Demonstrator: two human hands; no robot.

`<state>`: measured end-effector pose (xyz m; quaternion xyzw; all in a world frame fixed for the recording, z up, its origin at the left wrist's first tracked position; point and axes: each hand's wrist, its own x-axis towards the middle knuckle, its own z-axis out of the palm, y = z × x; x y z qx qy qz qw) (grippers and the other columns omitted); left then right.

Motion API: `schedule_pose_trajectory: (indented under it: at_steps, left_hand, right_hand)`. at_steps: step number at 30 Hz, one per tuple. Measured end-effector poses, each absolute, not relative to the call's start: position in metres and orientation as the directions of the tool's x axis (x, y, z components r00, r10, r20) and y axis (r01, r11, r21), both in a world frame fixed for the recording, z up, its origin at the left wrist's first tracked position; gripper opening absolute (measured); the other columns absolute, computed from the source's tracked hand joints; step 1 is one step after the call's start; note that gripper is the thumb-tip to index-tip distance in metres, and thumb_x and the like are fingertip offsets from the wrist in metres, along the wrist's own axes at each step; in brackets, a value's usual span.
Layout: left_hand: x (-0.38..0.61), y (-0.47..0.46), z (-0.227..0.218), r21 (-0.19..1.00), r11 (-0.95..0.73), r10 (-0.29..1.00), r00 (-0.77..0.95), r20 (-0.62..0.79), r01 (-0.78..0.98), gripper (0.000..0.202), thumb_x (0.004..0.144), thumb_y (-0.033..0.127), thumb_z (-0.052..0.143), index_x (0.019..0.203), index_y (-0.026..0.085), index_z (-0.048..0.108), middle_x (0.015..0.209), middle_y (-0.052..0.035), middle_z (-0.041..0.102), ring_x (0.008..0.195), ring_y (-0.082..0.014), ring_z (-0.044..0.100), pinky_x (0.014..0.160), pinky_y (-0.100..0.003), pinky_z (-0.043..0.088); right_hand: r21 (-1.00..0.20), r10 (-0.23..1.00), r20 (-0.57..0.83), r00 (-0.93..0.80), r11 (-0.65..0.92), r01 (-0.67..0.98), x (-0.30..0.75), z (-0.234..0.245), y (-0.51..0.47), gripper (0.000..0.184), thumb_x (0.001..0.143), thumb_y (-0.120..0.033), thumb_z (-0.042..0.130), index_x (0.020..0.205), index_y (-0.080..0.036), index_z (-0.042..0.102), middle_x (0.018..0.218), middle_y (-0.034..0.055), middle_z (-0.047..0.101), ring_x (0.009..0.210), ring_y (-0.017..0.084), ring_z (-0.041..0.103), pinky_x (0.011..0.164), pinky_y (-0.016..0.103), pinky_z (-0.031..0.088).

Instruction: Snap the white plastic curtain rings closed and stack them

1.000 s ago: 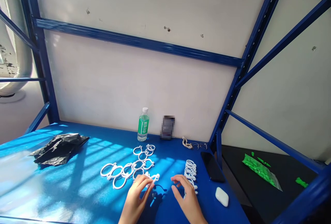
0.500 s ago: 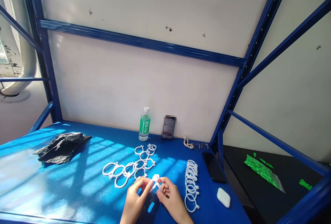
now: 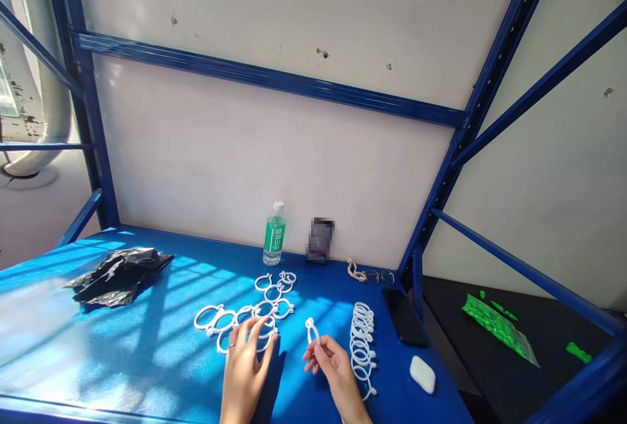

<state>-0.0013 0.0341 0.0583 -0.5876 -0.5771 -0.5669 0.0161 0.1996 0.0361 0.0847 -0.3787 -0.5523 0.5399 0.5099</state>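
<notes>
My right hand (image 3: 334,366) pinches one white plastic curtain ring (image 3: 312,330), held up edge-on with its small knob at the top. Over the near side of a loose group of white rings (image 3: 224,321) is my left hand (image 3: 245,355), its fingers apart and curved downward. Its fingertips cover part of that group, and whether they touch a ring I cannot tell. To the right of my right hand, several more white rings lie overlapped in a row (image 3: 361,339) running away from me.
On the blue table (image 3: 196,385) lie a crumpled black plastic bag (image 3: 120,275), a phone (image 3: 405,317), a white case (image 3: 422,374) and glasses (image 3: 379,276). A water bottle (image 3: 274,234) and a blurred dark object (image 3: 320,241) stand by the wall. Blue frame posts (image 3: 435,202) rise at the right.
Both hands were together on a white ring. My left hand has let go and moved left over the loose rings. My right hand has shifted right, keeping the ring.
</notes>
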Motion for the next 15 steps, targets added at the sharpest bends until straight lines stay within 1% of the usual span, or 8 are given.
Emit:
schedule_pose_trajectory:
  at_steps: [2,3,5,6,8,10,12,15]
  left_hand:
    - [0.006,0.032,0.059,0.653,-0.393,0.67,-0.285,0.686,0.648,0.028,0.09,0.046,0.063,0.105,0.026,0.075,0.104,-0.0112,0.077,0.099,-0.0342,0.073,0.085,-0.052,0.062]
    - [0.012,0.031,0.061,0.681,-0.424,0.695,-0.267,0.667,0.597,0.027,0.09,0.046,0.065,0.104,0.027,0.076,0.103,-0.0107,0.078,0.098,-0.0332,0.074,0.083,-0.049,0.063]
    - [0.025,0.026,0.064,0.773,-0.456,0.777,-0.226,0.587,0.441,0.029,0.088,0.049,0.069,0.106,0.027,0.077,0.104,-0.0098,0.08,0.096,-0.0312,0.076,0.077,-0.042,0.065]
    - [0.031,0.024,0.066,0.827,-0.446,0.827,-0.196,0.528,0.343,0.033,0.087,0.05,0.07,0.109,0.027,0.077,0.104,-0.0098,0.081,0.095,-0.0304,0.077,0.075,-0.039,0.065]
    - [0.044,0.02,0.067,0.912,-0.382,0.911,-0.106,0.399,0.148,0.043,0.088,0.054,0.069,0.118,0.024,0.075,0.104,-0.0108,0.081,0.092,-0.029,0.078,0.075,-0.037,0.066]
    - [0.052,0.018,0.067,0.95,-0.314,0.949,-0.028,0.314,0.006,0.051,0.087,0.059,0.067,0.122,0.022,0.074,0.104,-0.0117,0.082,0.089,-0.0282,0.079,0.078,-0.038,0.066]
    - [0.056,0.018,0.065,0.956,-0.285,0.958,0.015,0.287,-0.067,0.055,0.086,0.064,0.067,0.121,0.023,0.074,0.103,-0.0118,0.082,0.088,-0.0282,0.079,0.079,-0.039,0.066]
    - [0.057,0.019,0.064,0.952,-0.298,0.954,0.019,0.3,-0.074,0.053,0.083,0.062,0.071,0.12,0.024,0.074,0.099,-0.0109,0.083,0.087,-0.0284,0.079,0.08,-0.039,0.066]
  right_hand:
    - [-0.985,0.963,0.154,-0.221,0.131,-0.116,0.199,0.089,0.033,0.059,0.08,-0.076,0.067,0.085,-0.018,0.074,0.081,0.0094,0.076,0.068,0.022,0.07,0.064,0.032,0.052]
    - [-0.985,0.96,0.16,-0.228,0.139,-0.104,0.198,0.092,0.031,0.06,0.081,-0.077,0.065,0.085,-0.018,0.075,0.082,0.0096,0.076,0.068,0.023,0.07,0.065,0.033,0.053]
    - [-0.982,0.953,0.189,-0.238,0.177,-0.073,0.198,0.095,0.028,0.059,0.083,-0.077,0.062,0.086,-0.019,0.077,0.08,0.0086,0.074,0.068,0.023,0.069,0.066,0.034,0.054]
    - [-0.977,0.946,0.214,-0.245,0.207,-0.053,0.198,0.095,0.026,0.058,0.084,-0.076,0.061,0.085,-0.02,0.078,0.08,0.0081,0.073,0.069,0.023,0.069,0.067,0.034,0.054]
    - [-0.962,0.926,0.269,-0.265,0.273,-0.019,0.199,0.093,0.023,0.054,0.088,-0.072,0.06,0.082,-0.021,0.079,0.082,0.008,0.071,0.075,0.024,0.068,0.071,0.035,0.055]
    - [-0.95,0.909,0.304,-0.286,0.312,-0.015,0.2,0.09,0.019,0.05,0.091,-0.068,0.06,0.082,-0.023,0.08,0.088,0.0088,0.07,0.081,0.025,0.067,0.075,0.035,0.056]
    - [-0.946,0.902,0.313,-0.298,0.322,-0.019,0.201,0.087,0.016,0.046,0.092,-0.065,0.06,0.084,-0.025,0.08,0.093,0.0096,0.07,0.085,0.026,0.067,0.078,0.037,0.057]
    - [-0.943,0.902,0.322,-0.288,0.334,-0.009,0.202,0.083,0.013,0.039,0.093,-0.061,0.062,0.088,-0.026,0.08,0.097,0.0104,0.071,0.086,0.026,0.069,0.083,0.04,0.058]
